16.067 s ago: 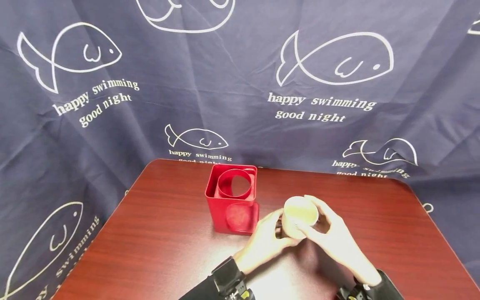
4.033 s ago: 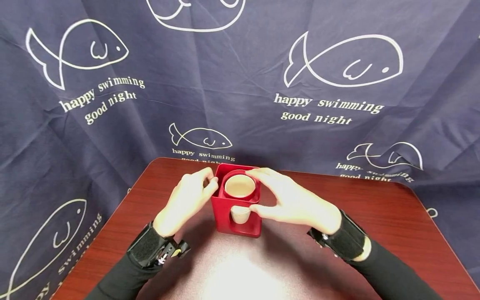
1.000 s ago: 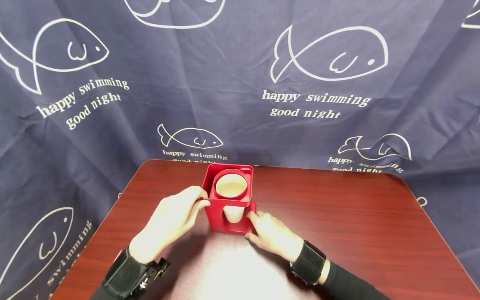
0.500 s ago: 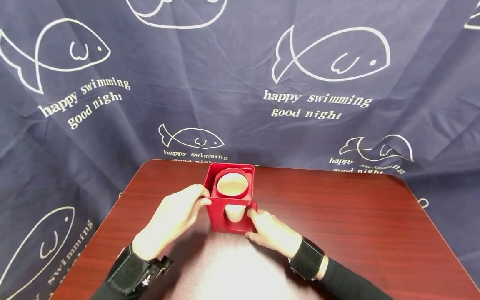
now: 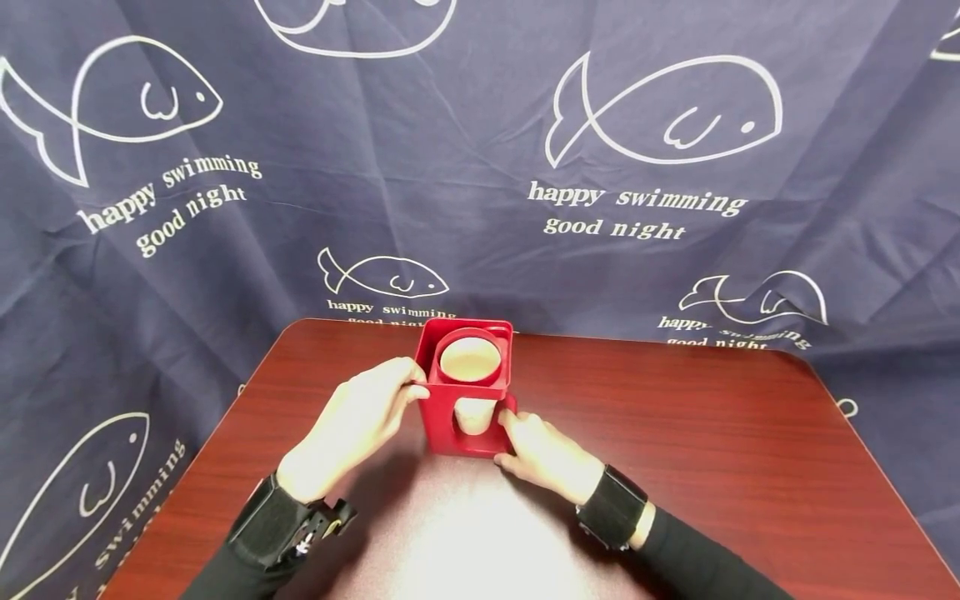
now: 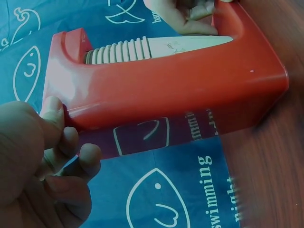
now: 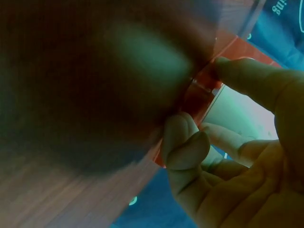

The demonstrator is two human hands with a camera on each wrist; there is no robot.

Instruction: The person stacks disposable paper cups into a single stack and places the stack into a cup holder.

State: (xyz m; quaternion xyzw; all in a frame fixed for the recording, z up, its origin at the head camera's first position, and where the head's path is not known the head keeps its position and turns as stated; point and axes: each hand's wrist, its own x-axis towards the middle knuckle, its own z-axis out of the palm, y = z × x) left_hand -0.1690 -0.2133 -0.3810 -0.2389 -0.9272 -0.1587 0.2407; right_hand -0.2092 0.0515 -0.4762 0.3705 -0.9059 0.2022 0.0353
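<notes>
A red cup holder [image 5: 440, 423], square and open-topped with a cutout in its front, stands upright near the table's back edge. White paper cups [image 5: 476, 417] sit stacked in its round opening; their ribbed rims [image 6: 118, 51] show through the cutout in the left wrist view. My left hand [image 5: 356, 421] pinches the holder's upper front-left edge between thumb and fingers. Low on the right side, my right hand [image 5: 551, 457] grips the holder's wall at the cutout. The right wrist view shows thumb and fingers of that hand [image 7: 232, 156] around the red edge.
The reddish-brown wooden table [image 5: 675, 417] has rounded back corners and a bright glare patch in front. Right behind it hangs a dark blue curtain [image 5: 480, 167] printed with white fish and lettering.
Earlier both hands held the cups beside the holder; now they sit inside it. My right hand has gone from the top to the lower right side. Lately the holder has shifted slightly backward.
</notes>
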